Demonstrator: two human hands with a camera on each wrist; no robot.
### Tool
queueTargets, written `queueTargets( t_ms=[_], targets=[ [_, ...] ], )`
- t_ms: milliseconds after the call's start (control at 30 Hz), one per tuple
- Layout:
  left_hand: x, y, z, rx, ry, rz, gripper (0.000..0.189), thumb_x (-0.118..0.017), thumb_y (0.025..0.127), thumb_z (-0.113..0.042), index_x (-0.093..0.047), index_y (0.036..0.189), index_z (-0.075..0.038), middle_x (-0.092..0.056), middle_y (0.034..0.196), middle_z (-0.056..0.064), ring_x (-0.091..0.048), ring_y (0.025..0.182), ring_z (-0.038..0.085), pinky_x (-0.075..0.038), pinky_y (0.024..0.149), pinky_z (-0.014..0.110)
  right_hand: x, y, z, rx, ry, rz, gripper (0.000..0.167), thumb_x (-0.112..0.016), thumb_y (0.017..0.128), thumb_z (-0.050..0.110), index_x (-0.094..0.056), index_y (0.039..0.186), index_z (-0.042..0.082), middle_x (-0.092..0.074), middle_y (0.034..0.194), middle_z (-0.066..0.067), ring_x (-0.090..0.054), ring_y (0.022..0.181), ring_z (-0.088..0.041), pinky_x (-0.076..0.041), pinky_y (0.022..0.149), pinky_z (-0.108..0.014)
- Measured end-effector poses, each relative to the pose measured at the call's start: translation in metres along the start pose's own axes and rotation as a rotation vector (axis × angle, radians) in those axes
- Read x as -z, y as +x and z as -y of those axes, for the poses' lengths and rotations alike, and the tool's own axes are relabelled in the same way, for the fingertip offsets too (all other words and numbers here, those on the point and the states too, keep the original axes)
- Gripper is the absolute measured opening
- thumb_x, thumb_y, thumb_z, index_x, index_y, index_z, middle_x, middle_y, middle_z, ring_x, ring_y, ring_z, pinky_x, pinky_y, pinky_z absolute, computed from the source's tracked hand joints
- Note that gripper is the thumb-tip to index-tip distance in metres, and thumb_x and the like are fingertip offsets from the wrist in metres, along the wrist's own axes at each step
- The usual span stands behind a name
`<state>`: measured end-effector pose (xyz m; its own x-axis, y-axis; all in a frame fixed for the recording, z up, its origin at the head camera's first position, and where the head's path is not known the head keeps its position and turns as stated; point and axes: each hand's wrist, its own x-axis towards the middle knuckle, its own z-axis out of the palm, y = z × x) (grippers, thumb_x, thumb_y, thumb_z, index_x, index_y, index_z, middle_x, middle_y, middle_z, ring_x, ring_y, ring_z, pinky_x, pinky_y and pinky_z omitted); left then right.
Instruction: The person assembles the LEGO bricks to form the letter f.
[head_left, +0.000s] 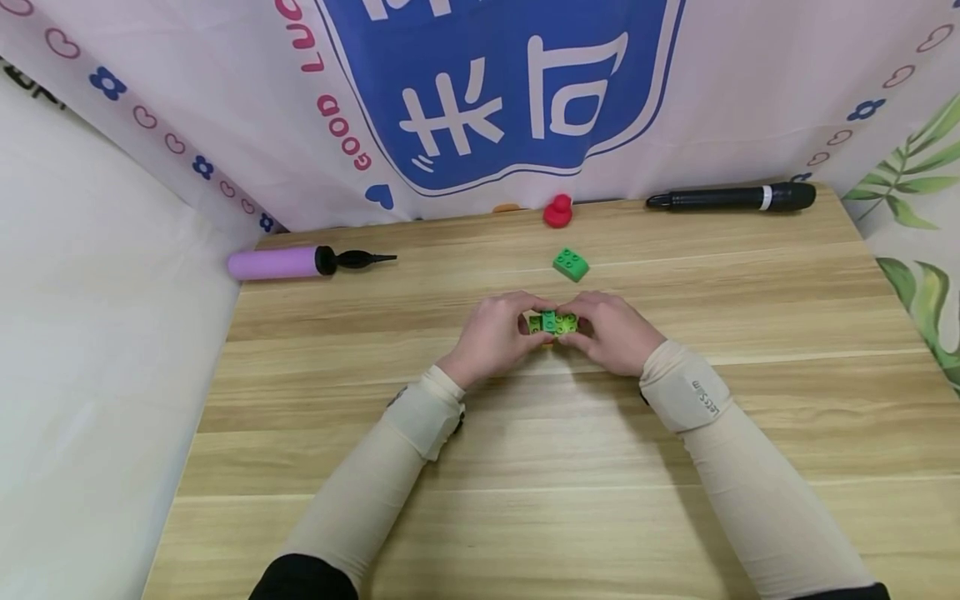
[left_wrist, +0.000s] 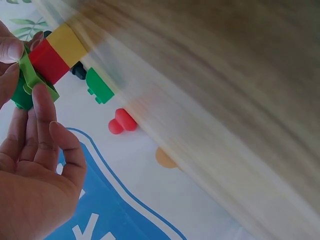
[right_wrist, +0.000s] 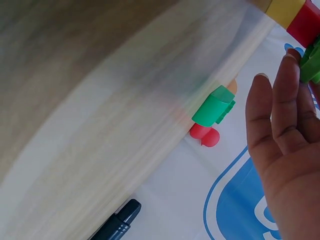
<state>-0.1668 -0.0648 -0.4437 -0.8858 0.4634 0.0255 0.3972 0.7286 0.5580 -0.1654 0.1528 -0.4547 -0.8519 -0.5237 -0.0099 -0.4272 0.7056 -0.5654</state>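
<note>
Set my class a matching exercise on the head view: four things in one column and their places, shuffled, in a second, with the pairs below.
1. Pump
2. Black rod
3. Loose brick
4. Stack

A. Just beyond the stack
B. Back left of the table
C. Held between left hand and right hand
D. Back right

Pairs: 1-B; 2-D; 3-A; 4-C

A table (head_left: 555,500) bears a pump (head_left: 281,262), green brick (head_left: 571,264), knob (head_left: 558,212) and black rod (head_left: 720,198).
</note>
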Motion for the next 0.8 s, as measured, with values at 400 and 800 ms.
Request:
queueTargets(
  t_ms=[400, 800],
  targets=[
    [0.0017, 0.0023, 0.0005, 0.028, -0.014, 0.027, 0.040, -0.086, 0.092, -0.027, -0.076, 0.131, -0.021, -0.075, 0.124, -0.002, -0.063, 0.076, 0.006, -0.050, 0.064, 0.022, 0.0006, 0.0000, 0.0007, -0.002, 0.001, 0.004, 0.044, -0.077, 0.099, 0.021, -0.068, 0.137, 0.000, -0.071, 0.132, -0.019, -0.066, 0.119, -0.035, -0.051, 0.106, -0.055],
    [0.0028, 0.0032, 0.0055, 0.059, -0.111, 0.043, 0.040, -0.087, 0.091, -0.027, -0.076, 0.130, -0.022, -0.077, 0.112, -0.005, -0.065, 0.075, 0.008, -0.051, 0.063, 0.024, 0.0003, 0.0013, -0.0005, -0.002, -0.001, 0.006, 0.044, -0.076, 0.099, 0.021, -0.068, 0.137, 0.000, -0.071, 0.130, -0.018, -0.065, 0.111, -0.032, -0.052, 0.103, -0.053]
  ],
)
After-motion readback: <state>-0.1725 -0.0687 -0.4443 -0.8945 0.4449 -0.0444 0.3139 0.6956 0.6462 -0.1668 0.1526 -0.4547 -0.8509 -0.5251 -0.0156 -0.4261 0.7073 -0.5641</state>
